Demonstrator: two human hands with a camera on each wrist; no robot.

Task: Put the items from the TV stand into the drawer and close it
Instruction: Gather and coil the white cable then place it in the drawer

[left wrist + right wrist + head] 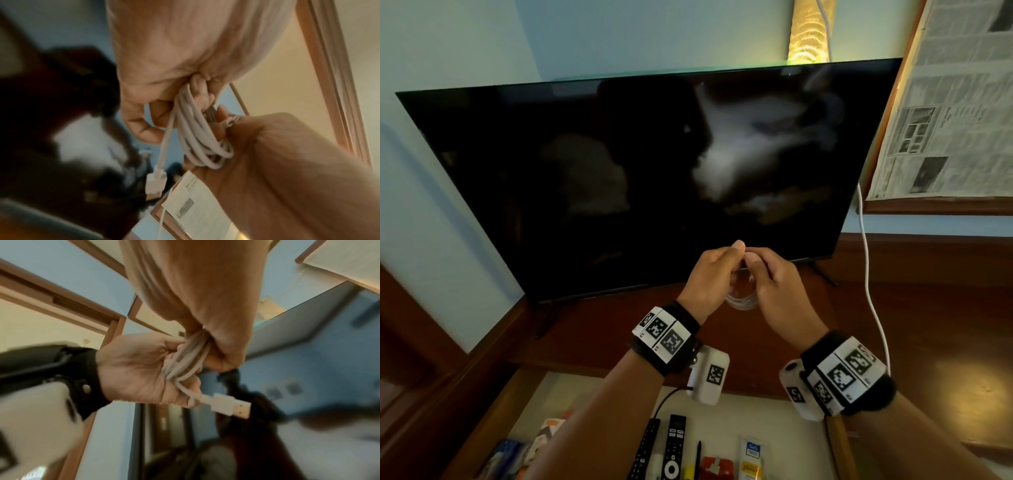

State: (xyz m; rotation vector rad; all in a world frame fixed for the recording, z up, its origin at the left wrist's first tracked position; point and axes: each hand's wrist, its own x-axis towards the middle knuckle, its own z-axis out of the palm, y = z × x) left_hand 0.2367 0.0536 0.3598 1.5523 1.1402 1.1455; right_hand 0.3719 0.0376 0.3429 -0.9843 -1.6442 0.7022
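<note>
A coiled white USB cable [741, 301] hangs between both hands, in front of the TV and above the dark wooden TV stand [914, 308]. My left hand [732, 260] and right hand [753, 263] meet at the top of the coil, fingers curled round its loops. In the left wrist view the cable coil [197, 138] runs through both fists, and its USB plug [156, 180] dangles free. In the right wrist view the coil [189, 360] is pinched by both hands with the plug [232, 407] sticking out below. The drawer [551, 387] stands open beneath my wrists.
The drawer holds two black remotes [676, 445], a pen [698, 459], a white tube [751, 455], a red packet [717, 467] and boxes at the left. A large black TV [619, 178] stands just behind the hands. Another white cord [869, 291] trails down at the right.
</note>
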